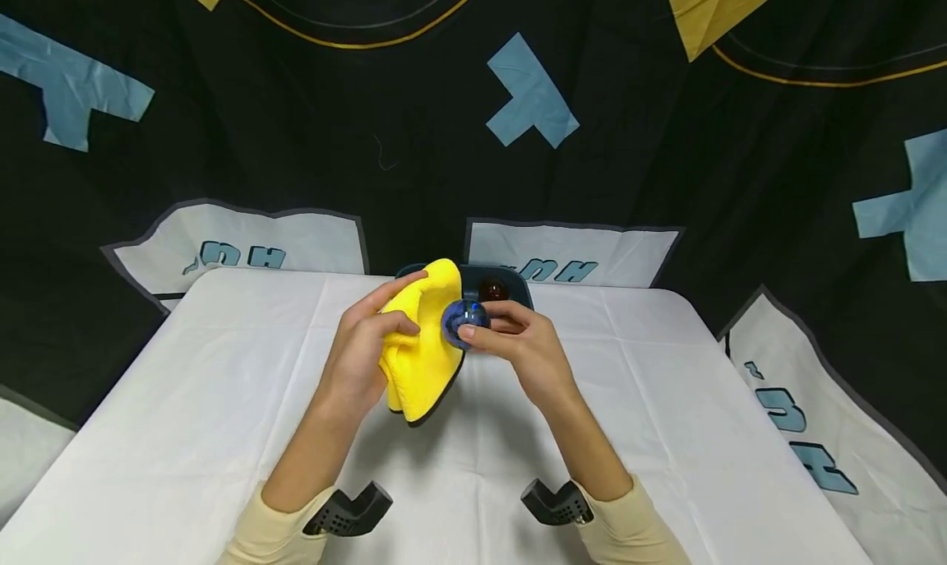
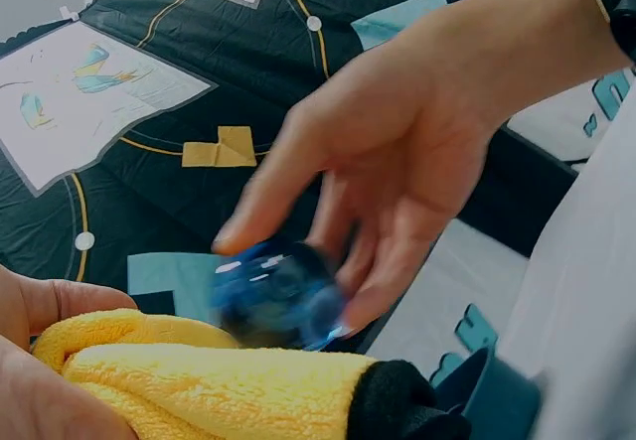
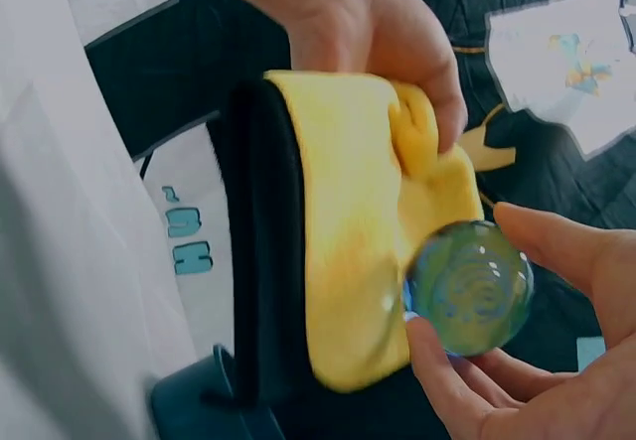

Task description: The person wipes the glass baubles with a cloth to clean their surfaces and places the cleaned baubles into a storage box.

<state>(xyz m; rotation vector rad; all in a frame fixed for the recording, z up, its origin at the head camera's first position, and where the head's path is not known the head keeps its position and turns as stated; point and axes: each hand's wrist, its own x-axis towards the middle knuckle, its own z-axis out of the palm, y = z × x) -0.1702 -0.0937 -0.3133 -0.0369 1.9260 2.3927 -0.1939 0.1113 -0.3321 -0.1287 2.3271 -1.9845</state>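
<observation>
My left hand (image 1: 358,351) grips a fluffy yellow cloth (image 1: 425,359) with a black edge, its thumb lying over the front. In my right hand (image 1: 528,347), a clear blue glass ball (image 1: 464,324) is pinched between thumb and fingers. The ball is right beside the cloth's face. In the right wrist view the glass ball (image 3: 470,288) looks greenish and see-through, overlapping the yellow cloth (image 3: 348,231). The left wrist view shows the ball (image 2: 278,296) blurred, just above the folded cloth (image 2: 219,390).
Behind the hands, at the table's far edge, stands a dark teal bin (image 1: 524,295) with a dark reddish-brown ball (image 1: 493,289) in it. A white cloth covers the table (image 1: 636,433). Beyond it hangs a black curtain (image 1: 414,137) with blue and yellow tape patches.
</observation>
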